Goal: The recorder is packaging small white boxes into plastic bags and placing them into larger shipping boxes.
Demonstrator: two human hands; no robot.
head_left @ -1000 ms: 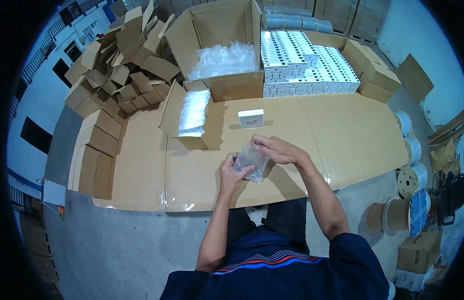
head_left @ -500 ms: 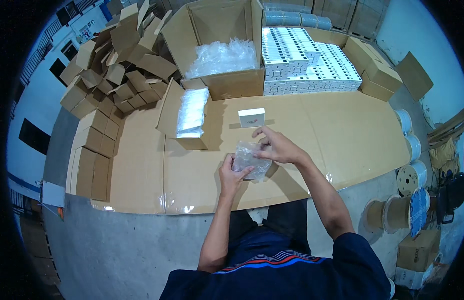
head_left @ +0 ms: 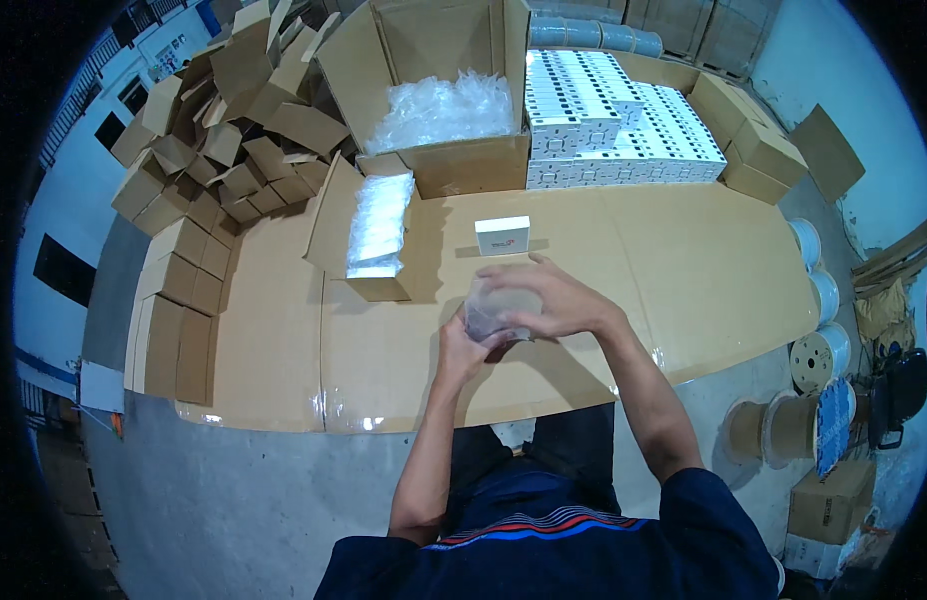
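**Clear bag drawn in between both hands**

Over the last second the hands stayed together above the bench [head_left: 684,300] but worked closer to the body. The right hand [head_left: 544,300], which had been resting flatter over the bag a second before, had arched over its top, fingers curled down round the upper edge. The left hand [head_left: 462,345] had kept its place underneath and to the left, closed on the bag's lower corner. The bag [head_left: 494,310] itself, clear plastic with something darker inside, looked more bunched than before. That suggested the handling of the bag was still under way, not finished: it had not been set down or put into anything.

The bag sat directly between the hands, pinched from below by the left and capped from above by the right, held just off the bench. The small white box [head_left: 503,236] stood untouched just beyond the right hand. Further left, the open carton of wrapped packs [head_left: 379,225] lay near but apart. The big carton of loose clear bags [head_left: 444,110] and the stacked white boxes [head_left: 624,120] stood well beyond, at the far edge.
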